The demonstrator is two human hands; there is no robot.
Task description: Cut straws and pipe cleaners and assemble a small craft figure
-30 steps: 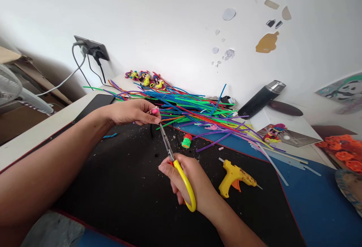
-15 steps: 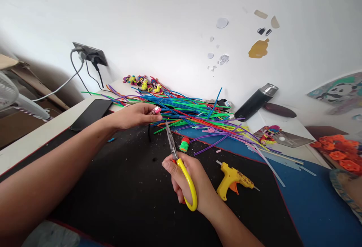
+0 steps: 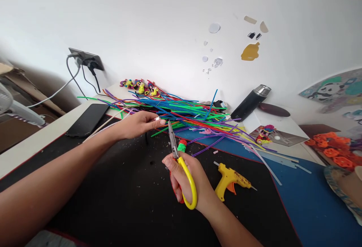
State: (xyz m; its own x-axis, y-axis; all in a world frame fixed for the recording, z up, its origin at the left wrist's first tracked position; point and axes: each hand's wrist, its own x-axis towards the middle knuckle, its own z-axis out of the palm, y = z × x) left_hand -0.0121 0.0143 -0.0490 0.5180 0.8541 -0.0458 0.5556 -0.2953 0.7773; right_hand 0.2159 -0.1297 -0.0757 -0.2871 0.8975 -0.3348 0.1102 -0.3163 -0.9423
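Head cam: pinching small shiny pc (image 3: 157,118) in L hand (image 3: 140,125) nr far edge of mat (image 3: 118,201); gripping scissors (image 3: 175,149) in R hand (image 3: 199,175). Prob. trim step; must align blades.

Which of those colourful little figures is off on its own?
The right-hand figure, near the dark thermos; the other three figures are grouped at the left, behind the pipe cleaners.
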